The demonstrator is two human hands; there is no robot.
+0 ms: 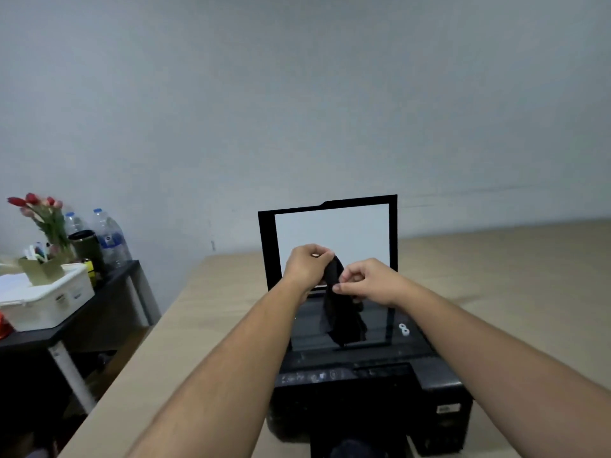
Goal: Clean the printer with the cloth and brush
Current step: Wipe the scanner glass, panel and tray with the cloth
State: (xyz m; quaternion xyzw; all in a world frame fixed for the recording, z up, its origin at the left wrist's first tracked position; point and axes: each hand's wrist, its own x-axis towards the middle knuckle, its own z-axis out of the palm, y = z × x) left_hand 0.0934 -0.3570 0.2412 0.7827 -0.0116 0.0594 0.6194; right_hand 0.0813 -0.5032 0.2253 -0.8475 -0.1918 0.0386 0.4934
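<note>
Fingers (342, 285) of both hands are pinching the black cloth (340, 312); it is hanging straight down, just above the printer (363, 375) glass; the right hand (370, 282) is gripping lower.

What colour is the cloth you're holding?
Black. The cloth hangs from both hands over the printer, seen in the head view.

printer (370, 381) on table (205, 319), lid (330, 233) upright behind glass — side table (109, 292) to its left
</note>
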